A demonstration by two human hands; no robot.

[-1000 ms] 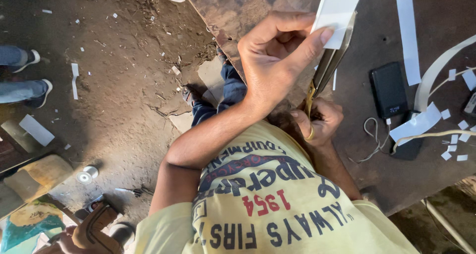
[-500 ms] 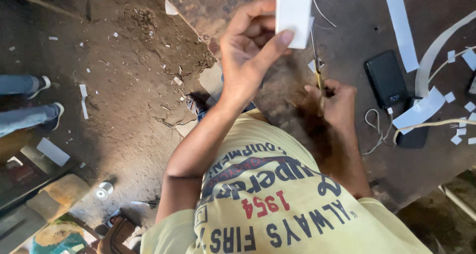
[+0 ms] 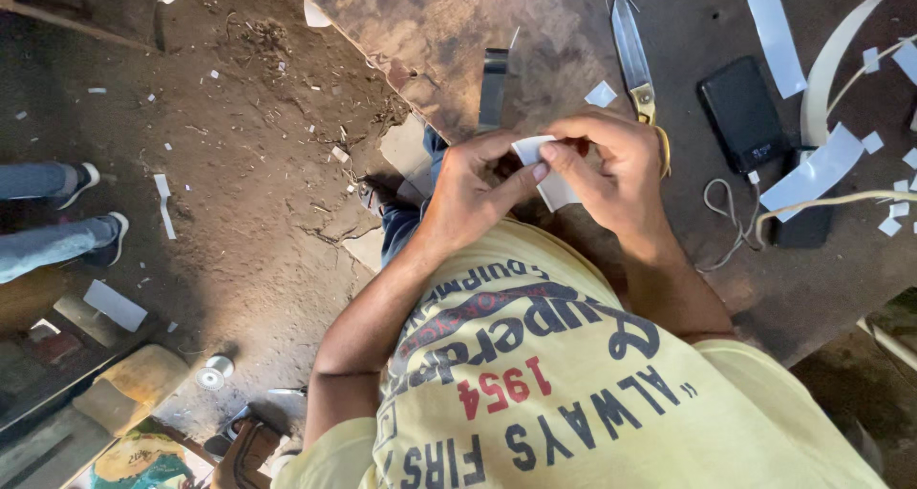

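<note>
My left hand (image 3: 468, 198) and my right hand (image 3: 616, 169) meet over the near edge of a dark worktable (image 3: 449, 40). Both pinch a small white piece of paper (image 3: 546, 181) between fingers and thumbs. A pair of scissors (image 3: 630, 54) lies on the table just beyond my right hand, blades pointing away. Its yellow handles are partly hidden behind that hand, so I cannot tell if a finger still touches them. A dark metal strip (image 3: 492, 88) lies beyond my left hand.
A black phone (image 3: 743, 112), long white paper strips (image 3: 772, 31), small white offcuts (image 3: 602, 94) and a thin cord (image 3: 726, 217) lie on the table to the right. On the dirt floor at left are another person's feet (image 3: 91, 236), paper scraps and a small spool (image 3: 212, 371).
My left hand has brought the white piece down from high over the table. The scissors have left my right hand's upright grip and lie flat; that hand now grips the paper too.
</note>
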